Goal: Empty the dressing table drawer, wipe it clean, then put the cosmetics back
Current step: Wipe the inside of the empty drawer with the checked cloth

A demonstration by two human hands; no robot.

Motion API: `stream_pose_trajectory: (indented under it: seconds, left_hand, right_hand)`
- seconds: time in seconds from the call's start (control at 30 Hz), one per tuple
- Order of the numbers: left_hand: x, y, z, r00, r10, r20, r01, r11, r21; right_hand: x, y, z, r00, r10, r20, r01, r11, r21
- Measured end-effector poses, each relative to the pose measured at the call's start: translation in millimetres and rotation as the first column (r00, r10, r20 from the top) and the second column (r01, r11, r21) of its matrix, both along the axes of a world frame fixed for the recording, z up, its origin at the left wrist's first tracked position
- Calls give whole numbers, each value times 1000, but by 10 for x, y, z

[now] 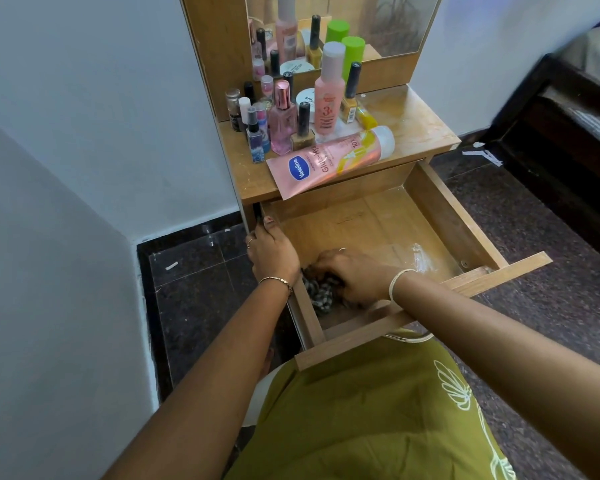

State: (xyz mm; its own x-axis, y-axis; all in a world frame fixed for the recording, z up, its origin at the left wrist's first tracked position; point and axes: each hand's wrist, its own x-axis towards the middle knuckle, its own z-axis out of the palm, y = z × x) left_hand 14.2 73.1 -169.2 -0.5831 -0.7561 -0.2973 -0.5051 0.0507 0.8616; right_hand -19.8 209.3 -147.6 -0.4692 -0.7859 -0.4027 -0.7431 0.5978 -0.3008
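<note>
Left hand (272, 249): clamped on the left wall of the drawer (440, 209). The thumb lies on the rim; the fingers curl over the outside and their tips are out of sight.

Cloth (321, 292): inside the drawer, at its near left corner. It is mostly covered, and only a dark-and-white checked bunch shows.

Right hand (354, 275): on top of the cloth, fingers curled into it and holding it, tips buried in the folds. The forearm crosses the drawer's front panel and hides part of it.

Drawer: pulled well out, pale wood, with bare floor boards showing. A white powdery smear (421, 258) sits toward its right near corner.

Bench (412, 123), just above the drawer: all the cosmetics stand or lie here.
- Cluster of small bottles (283, 126), above the drawer's left side. Labels too small to read.
- Pink tube (329, 161), lying flat with its tail overhanging the drawer. It reads "Vaseline" and "Gluta-Hya".
- White jar (305, 98), half hidden behind the bottles. It reads "NAIL".
- Tall pink bottle (329, 105), upright, marked with a large "3".
- Yellow polish bottle (349, 109), just beside the tall pink bottle.
- Green-capped bottle (353, 50), behind the others, its body hidden.

Mirror (395, 22), above the bench: cut off at the top edge.
</note>
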Motion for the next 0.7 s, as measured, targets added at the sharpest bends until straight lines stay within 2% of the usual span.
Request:
stream_pose_trajectory:
  seconds: [0.13,0.27,0.5,0.7]
  left_hand:
    - [10,-4,6,1000,-8,-4,8,1000,-8]
    - [8,-2,5,1000,-21,-11,20,1000,-15]
    - [28,-12,-14,999,-30,-26,29,999,-29]
    - [13,-11,-50,1000,-16,-15,16,1000,-20]
  right_hand:
    - [-162,-178,-89,988,25,-150,-30,999,-32]
    - [-294,-397,-99,972,14,-235,-17,1000,-10]
    - [-337,-422,-204,968,-96,-233,96,995,-12]
    - [-605,-115,-200,946,-219,-238,225,974,-2]
